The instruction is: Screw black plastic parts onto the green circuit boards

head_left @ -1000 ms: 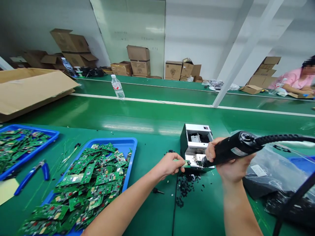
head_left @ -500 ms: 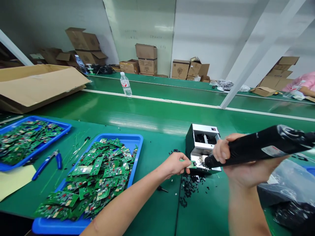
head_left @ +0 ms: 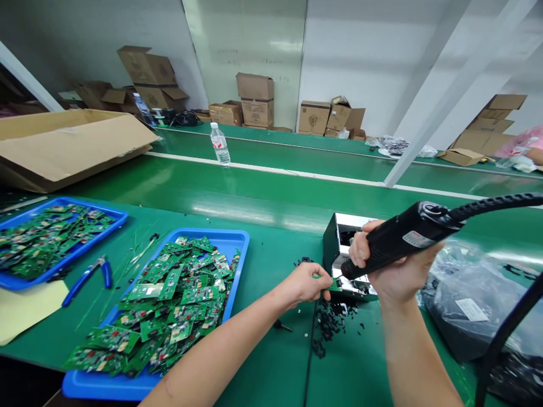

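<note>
My right hand (head_left: 392, 271) is wrapped round a black electric screwdriver (head_left: 399, 240) with a coiled cable, its tip pointing down-left at a small green circuit board (head_left: 335, 281). My left hand (head_left: 306, 282) pinches that board at the front of a small white and black machine (head_left: 341, 249). Black plastic bits (head_left: 333, 322) lie scattered on the green bench below both hands.
A blue tray (head_left: 231, 249) heaped with green circuit boards sits left of my arm, a second blue tray (head_left: 108, 217) farther left, blue pliers (head_left: 87, 277) between them. Grey plastic bags (head_left: 475, 305) lie at right. A water bottle (head_left: 219, 143) stands on the conveyor; cardboard boxes line the wall.
The view shifted slightly right. My right hand tilted the screwdriver steeper and brought its tip down to the board, which my left hand still holds at the machine.
</note>
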Motion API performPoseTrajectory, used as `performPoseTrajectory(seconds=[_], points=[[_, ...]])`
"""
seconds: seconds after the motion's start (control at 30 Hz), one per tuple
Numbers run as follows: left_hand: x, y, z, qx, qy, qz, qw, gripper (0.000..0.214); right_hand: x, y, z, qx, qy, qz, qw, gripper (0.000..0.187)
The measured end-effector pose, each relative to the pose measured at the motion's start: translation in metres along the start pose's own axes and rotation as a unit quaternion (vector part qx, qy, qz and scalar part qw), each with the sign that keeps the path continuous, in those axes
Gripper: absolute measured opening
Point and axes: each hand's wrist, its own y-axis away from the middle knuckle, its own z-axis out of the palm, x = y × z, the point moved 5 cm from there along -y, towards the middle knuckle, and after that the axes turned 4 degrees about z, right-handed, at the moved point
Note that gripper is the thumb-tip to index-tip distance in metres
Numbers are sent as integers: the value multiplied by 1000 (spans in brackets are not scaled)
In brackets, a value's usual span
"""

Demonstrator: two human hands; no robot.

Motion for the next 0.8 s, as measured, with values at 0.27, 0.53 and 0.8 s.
performPoseTrajectory(seconds=[0.27,0.53,0.8], points=[[-1,-1,-1,11,-11,-2,1000,23,7,-1,6,-27,-17,26,999,73],[-3,-2,-1,7,-15,17,1000,20,2,3,-1,-9,7,20,1000,75],[-3,-2,-1,7,-36,3,999,21,-26,21,-31,61,56,-37,996,76]])
